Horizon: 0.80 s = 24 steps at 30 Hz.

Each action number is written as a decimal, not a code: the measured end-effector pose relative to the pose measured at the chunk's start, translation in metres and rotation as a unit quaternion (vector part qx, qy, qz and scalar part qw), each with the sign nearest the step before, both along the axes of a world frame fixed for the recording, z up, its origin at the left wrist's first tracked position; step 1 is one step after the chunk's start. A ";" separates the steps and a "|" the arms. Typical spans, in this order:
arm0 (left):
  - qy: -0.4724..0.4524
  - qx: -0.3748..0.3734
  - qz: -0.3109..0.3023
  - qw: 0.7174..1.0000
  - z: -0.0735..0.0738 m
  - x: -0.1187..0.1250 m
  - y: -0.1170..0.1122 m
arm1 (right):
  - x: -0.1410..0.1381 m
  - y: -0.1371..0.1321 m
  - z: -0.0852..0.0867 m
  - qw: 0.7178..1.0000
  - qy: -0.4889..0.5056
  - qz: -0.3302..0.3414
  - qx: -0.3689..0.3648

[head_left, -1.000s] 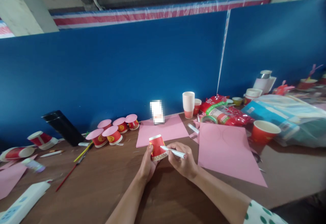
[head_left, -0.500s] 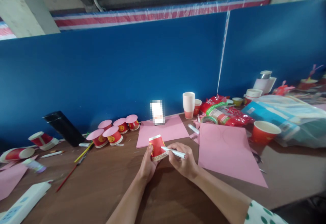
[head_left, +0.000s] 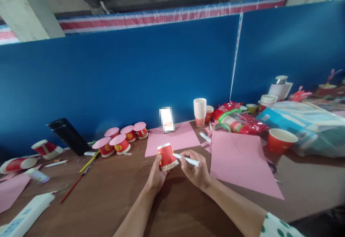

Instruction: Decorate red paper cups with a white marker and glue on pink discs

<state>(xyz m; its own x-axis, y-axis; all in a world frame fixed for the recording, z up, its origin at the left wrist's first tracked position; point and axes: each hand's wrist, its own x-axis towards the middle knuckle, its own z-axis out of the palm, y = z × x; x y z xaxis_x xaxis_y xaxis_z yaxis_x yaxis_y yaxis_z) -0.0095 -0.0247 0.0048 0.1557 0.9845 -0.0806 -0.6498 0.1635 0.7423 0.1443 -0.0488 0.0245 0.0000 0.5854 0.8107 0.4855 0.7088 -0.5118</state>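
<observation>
My left hand (head_left: pixel 156 174) grips a small red paper cup (head_left: pixel 167 156), held upside down just above the brown table (head_left: pixel 107 201). A zigzag line runs along the cup's pale rim band. My right hand (head_left: pixel 195 172) is closed on a white pen (head_left: pixel 187 160), whose tip touches the cup's right side near the rim. Both hands are at the table's middle, in front of a pink paper sheet (head_left: pixel 172 138).
Several upturned red cups with pink discs (head_left: pixel 118 141) stand at the back left, near a black box (head_left: pixel 67 134) and pencils (head_left: pixel 86 165). A large pink sheet (head_left: pixel 239 161) lies right of my hands. Cups, red packets (head_left: pixel 237 120), tape and a plastic bag (head_left: pixel 309 125) crowd the right.
The pen has shifted slightly right and up along the cup's rim band. My left hand has turned the cup a little. Everything else stays put.
</observation>
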 end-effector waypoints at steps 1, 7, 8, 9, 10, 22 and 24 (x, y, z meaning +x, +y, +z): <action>-0.003 -0.003 -0.001 1.000 0.001 0.000 0.000 | 0.000 0.000 0.001 1.000 0.004 -0.005 0.002; -0.002 -0.014 -0.004 1.000 0.001 0.000 0.000 | 0.001 -0.001 0.002 1.000 0.017 -0.003 0.006; -0.002 -0.016 -0.006 1.000 0.000 0.000 0.000 | 0.000 0.000 0.002 1.000 0.022 -0.001 0.006; -0.002 -0.015 -0.010 1.000 -0.001 -0.001 0.000 | 0.000 0.000 0.002 1.000 0.025 0.000 0.005; -0.002 -0.012 -0.014 1.000 -0.003 -0.002 0.000 | -0.001 0.000 0.001 1.000 0.029 0.001 0.005; 0.029 0.032 -0.002 0.999 -0.010 -0.004 0.004 | 0.000 0.001 -0.001 0.999 0.032 0.012 -0.002; 0.026 0.027 0.004 0.999 -0.012 -0.004 0.004 | 0.001 0.002 -0.003 0.999 0.035 0.010 -0.006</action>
<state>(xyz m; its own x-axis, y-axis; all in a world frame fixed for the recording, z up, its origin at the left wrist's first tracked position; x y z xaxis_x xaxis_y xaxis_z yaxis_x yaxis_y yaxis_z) -0.0138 -0.0206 -0.0067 0.1445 0.9889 -0.0346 -0.6106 0.1167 0.7833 0.1455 -0.0470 0.0218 0.0448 0.5948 0.8027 0.4342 0.7120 -0.5518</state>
